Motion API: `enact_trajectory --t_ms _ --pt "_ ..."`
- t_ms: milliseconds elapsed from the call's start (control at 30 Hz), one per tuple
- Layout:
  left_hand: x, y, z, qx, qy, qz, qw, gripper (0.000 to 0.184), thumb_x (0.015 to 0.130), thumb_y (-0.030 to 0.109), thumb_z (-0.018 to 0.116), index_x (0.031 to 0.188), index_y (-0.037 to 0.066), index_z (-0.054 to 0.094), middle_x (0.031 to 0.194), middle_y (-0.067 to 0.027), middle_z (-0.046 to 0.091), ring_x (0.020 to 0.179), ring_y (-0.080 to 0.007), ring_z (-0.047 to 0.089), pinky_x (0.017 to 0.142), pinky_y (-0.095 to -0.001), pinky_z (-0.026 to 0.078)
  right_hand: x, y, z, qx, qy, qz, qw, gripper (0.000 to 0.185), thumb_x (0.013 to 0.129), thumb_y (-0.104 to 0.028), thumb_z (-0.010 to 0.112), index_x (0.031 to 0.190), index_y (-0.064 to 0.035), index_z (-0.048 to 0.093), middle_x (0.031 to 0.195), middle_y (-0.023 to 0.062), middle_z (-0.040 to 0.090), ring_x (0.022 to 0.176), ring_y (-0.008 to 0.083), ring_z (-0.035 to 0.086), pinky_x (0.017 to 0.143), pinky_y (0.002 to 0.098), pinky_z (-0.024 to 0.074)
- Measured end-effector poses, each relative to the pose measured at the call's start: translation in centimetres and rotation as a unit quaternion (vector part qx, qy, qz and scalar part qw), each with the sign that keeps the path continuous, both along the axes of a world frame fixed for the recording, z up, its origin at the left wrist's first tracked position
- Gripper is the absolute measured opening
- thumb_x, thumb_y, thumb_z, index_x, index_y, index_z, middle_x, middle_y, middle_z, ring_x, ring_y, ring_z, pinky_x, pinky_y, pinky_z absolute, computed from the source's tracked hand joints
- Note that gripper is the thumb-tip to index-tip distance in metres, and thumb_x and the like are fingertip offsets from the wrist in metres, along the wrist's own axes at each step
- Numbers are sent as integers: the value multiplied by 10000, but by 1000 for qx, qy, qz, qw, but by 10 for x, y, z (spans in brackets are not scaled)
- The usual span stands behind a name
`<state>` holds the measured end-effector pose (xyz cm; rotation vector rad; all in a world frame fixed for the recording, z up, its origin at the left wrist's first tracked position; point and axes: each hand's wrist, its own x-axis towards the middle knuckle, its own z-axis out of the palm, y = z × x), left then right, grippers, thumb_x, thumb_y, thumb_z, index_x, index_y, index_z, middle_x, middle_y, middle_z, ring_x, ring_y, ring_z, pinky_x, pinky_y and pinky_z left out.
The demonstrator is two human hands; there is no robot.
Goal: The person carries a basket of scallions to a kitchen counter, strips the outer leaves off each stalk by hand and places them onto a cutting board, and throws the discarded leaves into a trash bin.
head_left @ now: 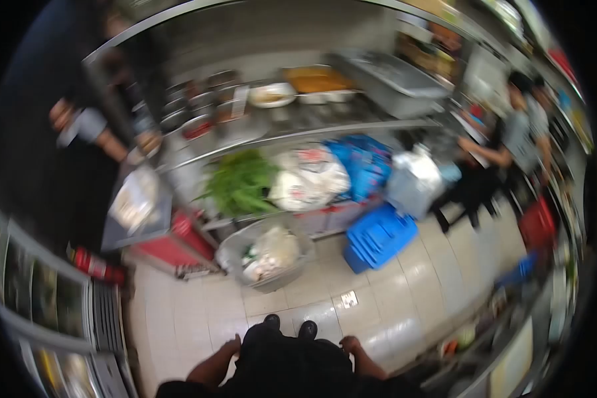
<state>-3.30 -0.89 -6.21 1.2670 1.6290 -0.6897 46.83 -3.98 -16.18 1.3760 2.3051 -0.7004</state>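
My left hand (231,345) hangs low beside my left thigh, with no object visible at it. On the other side, my right hand (351,345) is down by my right thigh, and nothing shows in it either. The fingers of both hands are small, blurred and partly turned away, so I cannot tell whether they are curled or spread. Neither hand touches a surface. Ahead of my feet stands a grey bin (272,282) holding a whitish plastic bag (275,251). A blue lidded bin (381,237) is to its right.
A steel shelf unit (298,132) carries leafy greens (242,182), a white sack (310,179), a blue bag (363,166) and food containers. One person (89,129) stands at left, others (521,132) at right. A fire extinguisher (98,266) is beside the glass-fronted fridge (40,285).
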Motion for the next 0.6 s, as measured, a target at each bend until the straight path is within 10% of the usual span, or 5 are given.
enact_trajectory --t_ms 167,233,333,600 --pt "23 45 13 7 -41 -78 996 1218 641 298 805 1421 -10 -78 1283 -311 451 1180 -382 488 980 -442 406 5 8 -35 194 137 -288 928 252 730 -218 539 815 -11 654 715 174 630 677 331 626 609 424 506" --pt "22 50 14 13 -37 -120 992 1240 631 310 811 1419 -12 -90 1267 -315 463 1165 -378 502 974 -429 417 7 17 96 -10 299 -596 745 323 813 -310 552 805 9 602 723 162 613 543 262 591 541 383 498" --pt "11 57 -2 70 10 -186 980 1273 616 328 820 1416 -16 -108 1245 -320 481 1144 -372 522 965 -411 434 -11 52 121 52 396 -606 688 282 843 -288 591 885 -10 565 679 86 588 534 173 571 496 311 479" --pt "67 106 102 291 -103 239 921 894 793 379 604 1399 -75 130 1164 -350 515 1101 -440 521 918 -432 445 -89 216 202 90 491 -417 759 142 852 -158 588 814 -21 593 641 11 556 546 104 532 507 261 447"
